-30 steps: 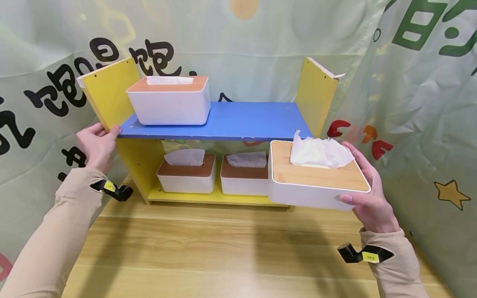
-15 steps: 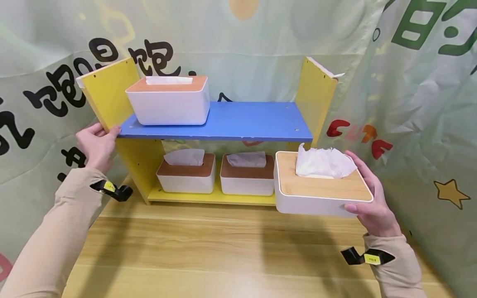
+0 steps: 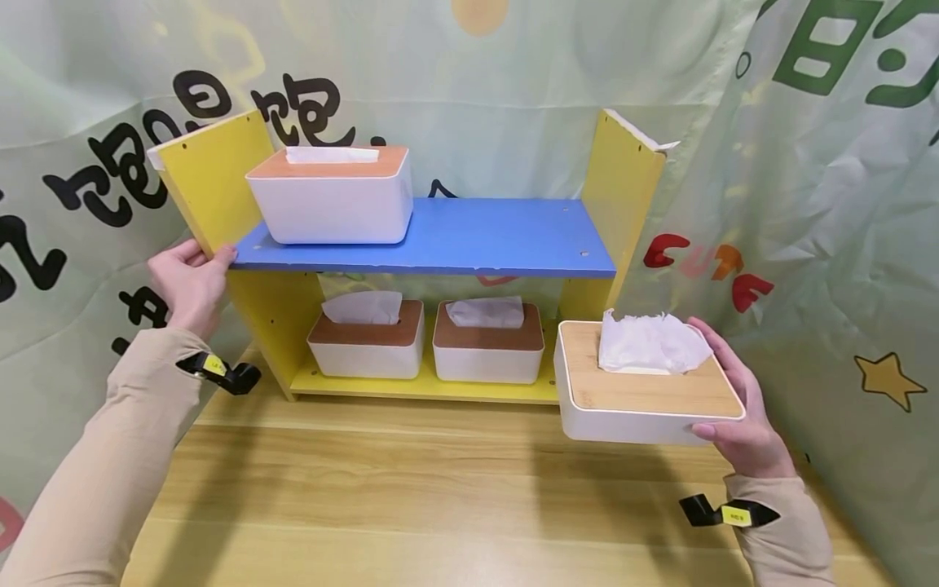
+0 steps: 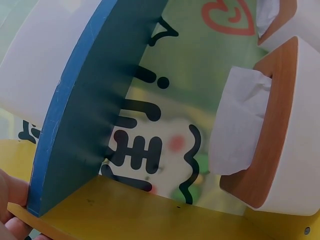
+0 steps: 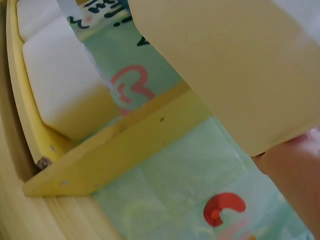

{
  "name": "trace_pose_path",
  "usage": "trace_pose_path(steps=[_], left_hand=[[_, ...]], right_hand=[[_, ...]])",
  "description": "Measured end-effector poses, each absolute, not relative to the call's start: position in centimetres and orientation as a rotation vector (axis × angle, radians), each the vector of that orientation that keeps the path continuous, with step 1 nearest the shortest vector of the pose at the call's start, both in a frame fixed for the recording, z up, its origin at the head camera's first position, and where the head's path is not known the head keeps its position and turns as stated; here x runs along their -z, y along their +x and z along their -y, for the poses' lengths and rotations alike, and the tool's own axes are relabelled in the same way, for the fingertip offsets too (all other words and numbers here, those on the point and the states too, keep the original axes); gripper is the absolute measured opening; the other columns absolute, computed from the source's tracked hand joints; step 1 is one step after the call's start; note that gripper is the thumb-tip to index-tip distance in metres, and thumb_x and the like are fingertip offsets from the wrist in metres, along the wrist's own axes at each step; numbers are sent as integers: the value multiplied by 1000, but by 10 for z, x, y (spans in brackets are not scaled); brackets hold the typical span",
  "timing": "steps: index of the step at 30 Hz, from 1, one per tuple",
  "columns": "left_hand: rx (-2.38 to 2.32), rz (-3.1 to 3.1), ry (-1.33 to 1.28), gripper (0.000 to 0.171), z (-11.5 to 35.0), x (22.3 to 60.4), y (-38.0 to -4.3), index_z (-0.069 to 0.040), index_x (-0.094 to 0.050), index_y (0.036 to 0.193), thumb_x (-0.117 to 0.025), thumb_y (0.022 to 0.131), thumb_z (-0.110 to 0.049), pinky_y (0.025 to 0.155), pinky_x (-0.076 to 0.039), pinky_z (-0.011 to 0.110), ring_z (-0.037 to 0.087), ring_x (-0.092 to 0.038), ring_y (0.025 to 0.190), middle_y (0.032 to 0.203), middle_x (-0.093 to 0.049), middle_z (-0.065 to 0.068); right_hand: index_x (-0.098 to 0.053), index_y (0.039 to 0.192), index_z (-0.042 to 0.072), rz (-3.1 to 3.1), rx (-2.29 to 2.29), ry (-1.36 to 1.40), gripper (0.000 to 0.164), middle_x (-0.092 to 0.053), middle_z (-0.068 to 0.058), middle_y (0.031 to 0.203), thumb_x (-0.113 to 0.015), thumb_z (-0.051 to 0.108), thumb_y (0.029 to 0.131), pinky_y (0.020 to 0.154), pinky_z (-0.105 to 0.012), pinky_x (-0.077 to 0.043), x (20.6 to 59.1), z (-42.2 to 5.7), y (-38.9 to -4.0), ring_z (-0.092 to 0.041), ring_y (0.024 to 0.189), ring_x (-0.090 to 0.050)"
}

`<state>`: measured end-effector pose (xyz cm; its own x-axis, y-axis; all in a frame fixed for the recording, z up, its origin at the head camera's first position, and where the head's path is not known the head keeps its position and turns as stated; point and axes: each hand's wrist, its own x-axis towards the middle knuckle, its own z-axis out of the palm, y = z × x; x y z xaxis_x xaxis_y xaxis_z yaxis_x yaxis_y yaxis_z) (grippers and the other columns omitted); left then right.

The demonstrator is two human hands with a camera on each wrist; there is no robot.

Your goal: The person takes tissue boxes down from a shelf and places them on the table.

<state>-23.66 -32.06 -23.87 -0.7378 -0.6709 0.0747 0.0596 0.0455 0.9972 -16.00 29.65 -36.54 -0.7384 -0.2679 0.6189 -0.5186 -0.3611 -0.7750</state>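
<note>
My right hand [image 3: 744, 408] grips the right end of a white tissue box [image 3: 653, 391] with a light wooden lid, thumb on its front side. A tuft of tissue [image 3: 651, 344] sticks up from the lid. The box is held in front of the shelf's lower right corner; the right wrist view shows its pale underside [image 5: 235, 70]. At the left, my left hand [image 3: 189, 281] holds the yellow side panel [image 3: 216, 175] where it meets the blue shelf board [image 3: 499, 232]. In the left wrist view only parts of the fingers [image 4: 15, 192] show.
A larger tissue box [image 3: 333, 204] stands on the blue board's left part. Two smaller tissue boxes [image 3: 367, 346], [image 3: 487, 350] sit side by side on the yellow lower board [image 3: 433, 389]. The wooden table [image 3: 352, 489] extends in front, and a printed cloth [image 3: 822, 244] hangs behind and beside the shelf.
My right hand has lowered the tissue box and brought it slightly right and nearer, uncovering the right-hand small box and the lower right panel. The left hand stays in place.
</note>
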Motion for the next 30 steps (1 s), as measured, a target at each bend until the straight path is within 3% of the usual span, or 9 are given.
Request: trace_pose_path(steps=[16, 30], left_hand=[[1745, 1792, 619, 52, 319, 238, -236, -9, -62, 137, -76, 87, -11, 65, -49, 4, -6, -63, 73, 60, -60, -26], [1751, 1794, 626, 53, 319, 238, -235, -10, -62, 138, -76, 87, -12, 66, -50, 4, -5, -64, 75, 62, -61, -26]], right_hand=[[-7, 156, -11, 1682, -2232, 1120, 106, -46, -11, 152, -46, -24, 59, 98, -22, -50, 390, -333, -160, -15, 123, -55], [-12, 159, -3, 1830, -2187, 937, 106, -42, -4, 155, -46, -24, 61, 100, -16, -48, 411, -362, -158, -9, 126, -52]])
